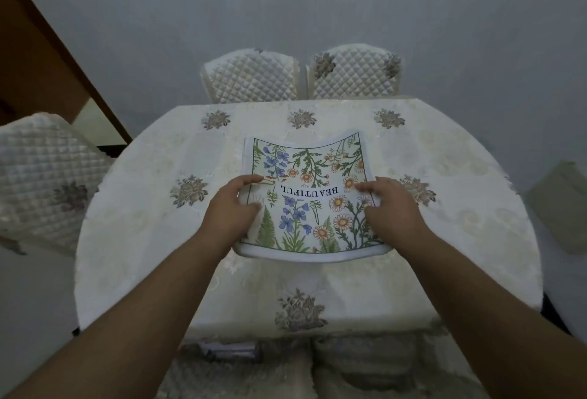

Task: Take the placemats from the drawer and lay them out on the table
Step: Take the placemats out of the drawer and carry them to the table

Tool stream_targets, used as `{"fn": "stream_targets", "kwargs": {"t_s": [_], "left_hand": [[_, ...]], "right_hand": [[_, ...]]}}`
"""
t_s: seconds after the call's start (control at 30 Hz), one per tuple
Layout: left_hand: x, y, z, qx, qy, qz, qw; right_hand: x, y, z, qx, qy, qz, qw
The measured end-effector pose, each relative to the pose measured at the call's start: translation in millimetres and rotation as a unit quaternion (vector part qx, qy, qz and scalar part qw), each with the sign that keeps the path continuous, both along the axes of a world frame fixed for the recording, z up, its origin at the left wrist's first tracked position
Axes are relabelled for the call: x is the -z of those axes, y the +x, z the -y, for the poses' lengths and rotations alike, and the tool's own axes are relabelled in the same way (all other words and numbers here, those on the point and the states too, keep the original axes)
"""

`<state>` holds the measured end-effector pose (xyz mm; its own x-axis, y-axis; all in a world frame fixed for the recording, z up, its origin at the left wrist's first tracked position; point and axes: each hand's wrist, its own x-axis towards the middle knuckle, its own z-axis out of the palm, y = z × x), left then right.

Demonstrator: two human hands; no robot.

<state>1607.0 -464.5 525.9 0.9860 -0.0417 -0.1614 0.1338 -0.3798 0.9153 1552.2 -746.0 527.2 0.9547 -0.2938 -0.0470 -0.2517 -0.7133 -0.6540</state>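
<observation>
A white placemat [306,195] printed with blue and orange flowers and the word BEAUTIFUL hangs just above the middle of the table [143,239], which is covered by a cream cloth. It looks like a small stack, with thick white edges. My left hand [233,208] grips its left edge, thumb on top. On the right edge, my right hand [386,208] holds it with fingers curled over the printed face. The near edge sags toward me.
Two quilted chairs [251,77] [354,71] stand at the table's far side against a grey wall. A third chair [44,182] is at the left, and a cushion [562,208] at the right. A brown wooden door frame [47,58] runs along the far left.
</observation>
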Motion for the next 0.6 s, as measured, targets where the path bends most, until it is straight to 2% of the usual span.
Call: {"fn": "stream_targets", "kwargs": {"t_s": [0.23,0.4,0.5,0.6], "left_hand": [[26.2,74.7,34.4,-0.015,-0.008,-0.008,1.0],[36.8,125.9,57.6,-0.022,-0.048,0.033,0.998],[50.8,158.9,67.9,-0.019,-0.06,0.023,0.998],[88.0,182.3,71.3,0.005,-0.003,0.005,1.0]], "right_hand": [[22.1,73.9,15.2,0.033,0.016,0.015,0.999],[35.7,132.8,38.2,0.057,0.032,0.065,0.996],[56.3,163.1,59.0,0.082,0.048,0.097,0.991],[93.7,180.6,78.7,0.093,0.093,0.023,0.991]]}}
